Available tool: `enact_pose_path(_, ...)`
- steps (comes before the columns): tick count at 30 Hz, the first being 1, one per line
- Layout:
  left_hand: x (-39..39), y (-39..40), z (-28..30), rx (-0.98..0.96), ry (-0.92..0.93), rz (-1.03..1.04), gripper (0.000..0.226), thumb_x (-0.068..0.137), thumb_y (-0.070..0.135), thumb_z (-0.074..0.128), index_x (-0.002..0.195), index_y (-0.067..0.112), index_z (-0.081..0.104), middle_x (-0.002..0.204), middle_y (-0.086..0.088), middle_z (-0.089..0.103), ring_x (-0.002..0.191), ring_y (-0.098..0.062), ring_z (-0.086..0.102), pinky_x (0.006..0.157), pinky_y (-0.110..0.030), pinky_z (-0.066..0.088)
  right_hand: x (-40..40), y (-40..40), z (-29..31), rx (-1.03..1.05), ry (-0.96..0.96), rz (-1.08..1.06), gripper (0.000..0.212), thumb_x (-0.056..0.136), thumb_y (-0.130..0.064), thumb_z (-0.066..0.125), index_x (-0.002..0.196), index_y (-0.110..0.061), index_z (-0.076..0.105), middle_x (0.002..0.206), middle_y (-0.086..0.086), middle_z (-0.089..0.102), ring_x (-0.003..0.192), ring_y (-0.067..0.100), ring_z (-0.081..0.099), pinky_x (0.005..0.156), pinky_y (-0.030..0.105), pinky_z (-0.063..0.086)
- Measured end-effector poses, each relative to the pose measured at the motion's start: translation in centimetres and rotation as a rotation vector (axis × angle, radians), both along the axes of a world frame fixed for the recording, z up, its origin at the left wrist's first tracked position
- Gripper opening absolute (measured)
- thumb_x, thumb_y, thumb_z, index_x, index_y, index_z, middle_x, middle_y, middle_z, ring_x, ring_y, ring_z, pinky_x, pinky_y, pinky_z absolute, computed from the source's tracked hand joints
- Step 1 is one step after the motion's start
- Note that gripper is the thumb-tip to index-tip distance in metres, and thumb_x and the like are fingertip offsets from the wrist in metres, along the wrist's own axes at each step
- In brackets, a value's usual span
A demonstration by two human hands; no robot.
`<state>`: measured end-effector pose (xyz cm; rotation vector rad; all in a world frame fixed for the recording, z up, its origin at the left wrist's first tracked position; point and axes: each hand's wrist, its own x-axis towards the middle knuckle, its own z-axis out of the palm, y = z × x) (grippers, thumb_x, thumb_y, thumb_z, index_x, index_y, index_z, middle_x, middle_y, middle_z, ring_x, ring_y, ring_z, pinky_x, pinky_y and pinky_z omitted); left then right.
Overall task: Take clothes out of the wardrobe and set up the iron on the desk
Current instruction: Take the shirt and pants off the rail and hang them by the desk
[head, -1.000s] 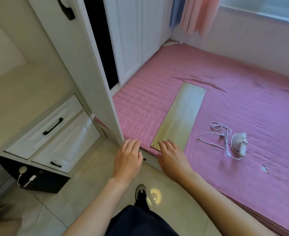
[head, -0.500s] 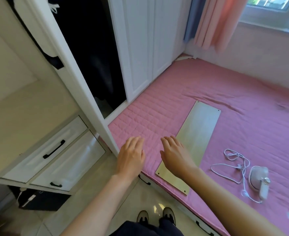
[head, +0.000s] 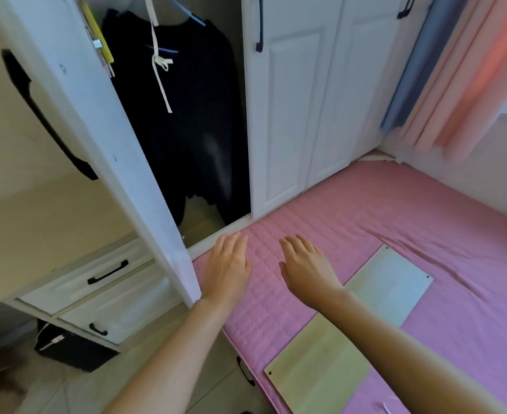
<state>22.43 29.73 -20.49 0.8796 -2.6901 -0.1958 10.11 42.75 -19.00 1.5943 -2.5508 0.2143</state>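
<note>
1. Left hand palm down, fingers straight and close together, holding nothing, over the near corner of the pink quilt, just beside the open door.
2. Right hand likewise flat and relaxed, fingers extended, empty; possibly hovering rather than touching the quilt, hard to tell from this angle.
3. Both hands apart from each other, pointing toward the wardrobe.
4. Dark garment on a hanger inside the open wardrobe compartment, soft and matte, hem wavy, reaching nearly to the wardrobe floor.
5. Pale cloth tape, flat and narrow, knotted once, dangling in front of the garment.
6. Door white and smooth, with a long curved black handle; closed panelled doors to the right, similar handles.
7. Quilt stitched in a small grid near the hands, smoother and creased farther right.
8. Board, thin, flat, rectangular, pale wood grain, small holes at the corners, flat on the quilt under the right forearm.
9. White drawers with black handles at lower left, under a pale desktop.
10. Curtains, pink and blue, hanging in soft folds at upper right.
11. Glossy tiled floor below.
</note>
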Motion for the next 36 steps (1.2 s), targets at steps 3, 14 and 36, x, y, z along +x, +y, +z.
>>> enact_pose_path(3, -2.6, -1.7, 1.7, -0.053, 0.045, 0.05, 0.042, 0.09, 0.015, 0.058, 0.132, 0.009, 0.054, 0.136, -0.008, 0.054, 0.128, -0.026, 0.047, 0.103, -0.038, 0.042, -2.7, -1.8, 1.4, -0.028, 0.042, 0.038, 0.044, 0.085, -0.019, 0.065, 0.123, 0.001, 0.057, 0.119, 0.017, 0.063, 0.119, 0.037, 0.055, 0.099, 0.042, 0.046)
enact_pose_path(14, -12.8, -11.2, 10.0, -0.188, 0.103, 0.144, 0.051, 0.099, 0.027, 0.042, 0.148, 0.014, 0.031, 0.155, -0.005, 0.029, 0.142, -0.022, 0.028, 0.112, -0.032, 0.03, -10.6, -10.9, 7.8, -0.133, 0.138, 0.097, 0.054, 0.086, -0.024, 0.066, 0.132, -0.001, 0.05, 0.136, 0.017, 0.053, 0.129, 0.037, 0.048, 0.103, 0.046, 0.045)
enact_pose_path(36, -24.4, -35.4, 22.5, -0.388, 0.029, 0.23, 0.057, 0.096, 0.026, 0.046, 0.148, 0.015, 0.026, 0.149, -0.002, 0.036, 0.134, -0.023, 0.036, 0.103, -0.035, 0.039, -23.5, -35.6, 19.9, -0.269, 0.102, 0.276, 0.052, 0.1, -0.032, 0.04, 0.147, -0.012, 0.026, 0.149, 0.004, 0.036, 0.139, 0.021, 0.03, 0.113, 0.028, 0.029)
